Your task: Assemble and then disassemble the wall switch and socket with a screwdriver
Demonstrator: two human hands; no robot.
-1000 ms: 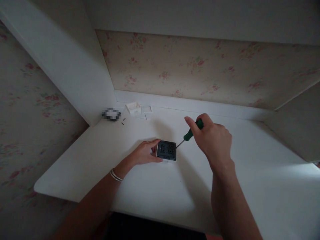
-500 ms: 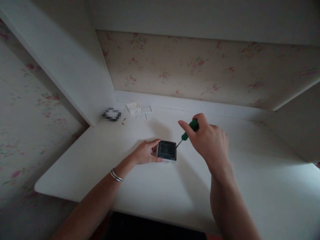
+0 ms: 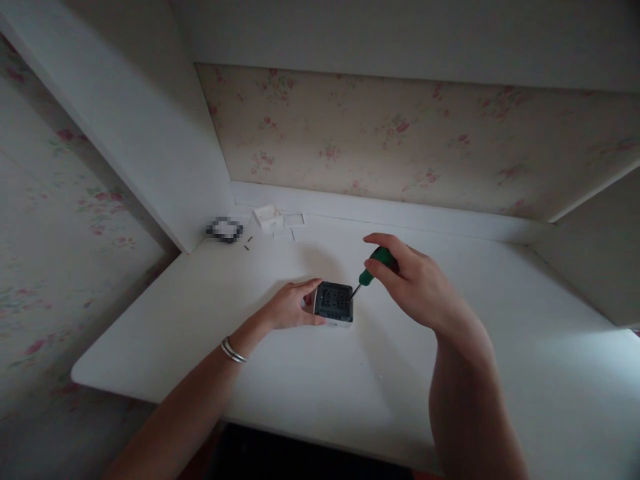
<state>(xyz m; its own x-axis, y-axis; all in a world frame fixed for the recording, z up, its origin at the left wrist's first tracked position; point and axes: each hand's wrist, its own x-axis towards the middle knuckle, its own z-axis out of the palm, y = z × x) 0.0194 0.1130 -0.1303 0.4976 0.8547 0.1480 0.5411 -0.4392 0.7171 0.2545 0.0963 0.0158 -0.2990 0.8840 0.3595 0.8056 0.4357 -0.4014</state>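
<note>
On the white table lies a square electrical socket [image 3: 334, 303], with a dark inner face turned up and a pale box-like side below. My left hand [image 3: 293, 305] grips it from the left, thumb and fingers spanning its near and far edges. A green-handled screwdriver [image 3: 379, 262] slants down from the right, its tip at the right part of the dark face. My right hand [image 3: 410, 277] holds the handle, with the index finger lifted off it. Whether the tip sits on a screw is too small to tell.
Toward the back left are an open white plastic box [image 3: 269, 217], thin white frames [image 3: 294, 219] and small screws [image 3: 247, 248] on the table [image 3: 200, 340]. Beside them is a blurred-out dark ring-shaped object [image 3: 225, 229]. A panel stands at the left, with a papered wall behind.
My right hand has rolled and shifted its fingers on the screwdriver handle, and the forearm has swung slightly right. The handle sits a little lower. My left hand and the socket stay in place.
</note>
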